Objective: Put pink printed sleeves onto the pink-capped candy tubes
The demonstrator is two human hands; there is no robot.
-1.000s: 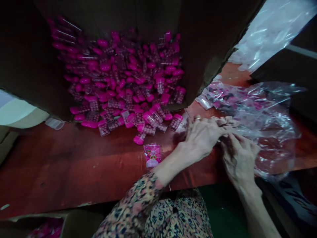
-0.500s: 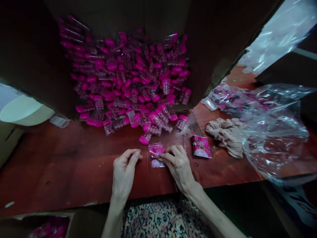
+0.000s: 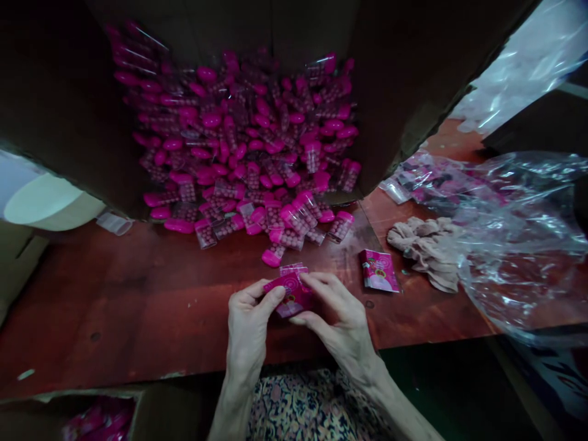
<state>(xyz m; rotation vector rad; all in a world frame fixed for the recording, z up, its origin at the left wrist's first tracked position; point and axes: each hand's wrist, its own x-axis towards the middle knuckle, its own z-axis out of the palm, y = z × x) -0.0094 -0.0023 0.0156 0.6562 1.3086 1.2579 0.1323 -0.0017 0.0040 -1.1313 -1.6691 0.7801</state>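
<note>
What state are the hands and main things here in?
Pink packet: held at a slant
Left hand: pinching it
Right hand: at its edge, grip unclear
Packet stack: lying on the table
Bottles: capped, heaped
Big box: open
Beige cloth: bunched
Clear bag: crumpled
Lower box: open

Dim light — worn reddish tabletop [image 3: 138, 306].

Pink packet [image 3: 293, 291]; red-brown tabletop [image 3: 138, 300]; beige cloth [image 3: 425, 245]; dark-and-cream patterned clothing [image 3: 298, 407].
</note>
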